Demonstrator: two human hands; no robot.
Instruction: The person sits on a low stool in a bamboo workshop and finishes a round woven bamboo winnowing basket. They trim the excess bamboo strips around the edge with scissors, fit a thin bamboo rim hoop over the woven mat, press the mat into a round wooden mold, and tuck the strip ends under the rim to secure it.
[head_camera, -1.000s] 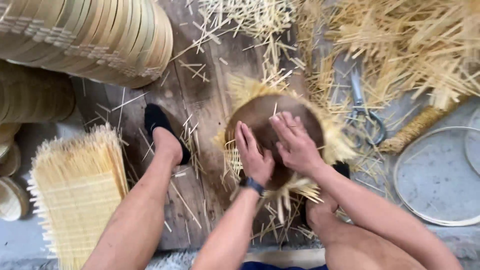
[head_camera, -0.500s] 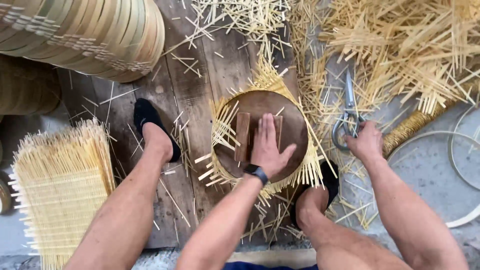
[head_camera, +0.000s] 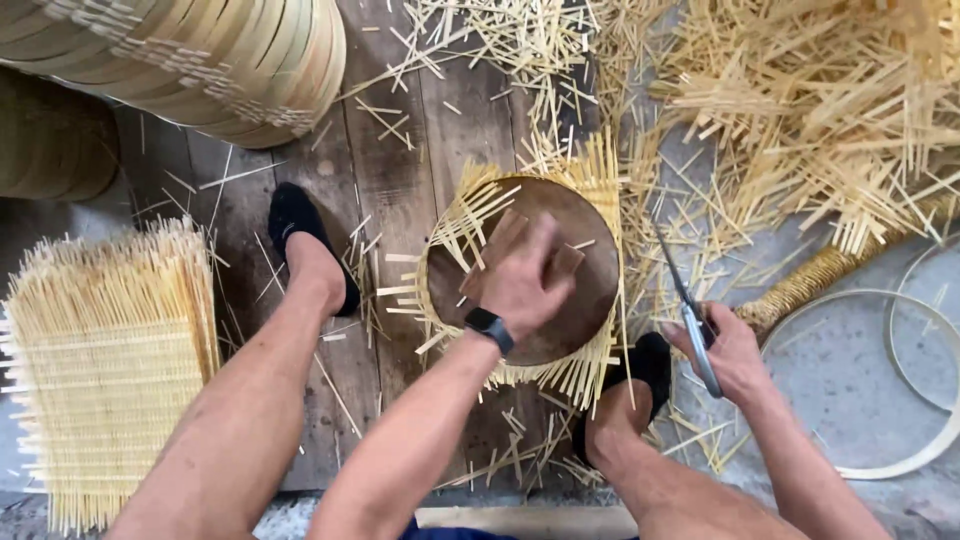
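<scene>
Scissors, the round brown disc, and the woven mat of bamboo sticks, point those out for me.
scissors (head_camera: 690, 320), head view, on the closed blades just above the right hand.
round brown disc (head_camera: 590, 280), head view, on its bare right side.
woven mat of bamboo sticks (head_camera: 105, 370), head view, on its middle.

Left hand (head_camera: 520, 280), a dark watch (head_camera: 490, 327) at the wrist, presses flat on a round brown wooden disc (head_camera: 590, 250). The disc lies on a woven mat of bamboo slats (head_camera: 590, 180) whose ends stick out past its rim.

Right hand (head_camera: 730, 355), at 3 o'clock from the disc, grips metal scissors (head_camera: 685, 310), blades pointing to 11 o'clock.

At 9 o'clock lies a square slat mat (head_camera: 105, 365). Stacked bamboo hoops (head_camera: 200, 60) sit at 10 o'clock, loose slats (head_camera: 830, 110) at 1 o'clock, and thin bamboo rings (head_camera: 900, 390) at 4 o'clock.
</scene>
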